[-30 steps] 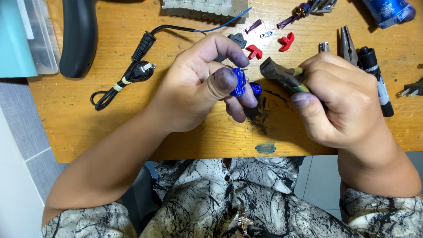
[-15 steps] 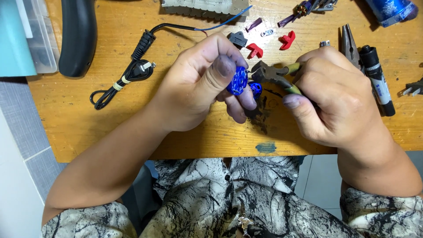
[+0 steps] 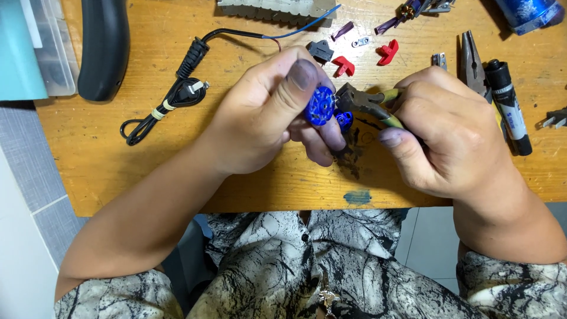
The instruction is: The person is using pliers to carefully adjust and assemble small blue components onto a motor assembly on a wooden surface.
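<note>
Two bare hands meet over the middle of the wooden workbench (image 3: 177, 171). The left hand (image 3: 266, 118) pinches a small blue round plastic part (image 3: 321, 106) between thumb and fingers, its face turned up toward the head camera. At about three o'clock of that part, the right hand (image 3: 449, 136) is wrapped tight round the yellow-green handles of a pair of dark pliers (image 3: 360, 101), whose nose touches the blue part's edge. Up at twelve o'clock from the hands lie two red plastic pieces (image 3: 388, 52) and a small black switch (image 3: 319, 51). Off at ten o'clock, a coiled black power cord (image 3: 171, 97) rests on the wood. Out at three o'clock, a second pair of pliers (image 3: 472, 59) lies just beside a black marker (image 3: 508, 106).
</note>
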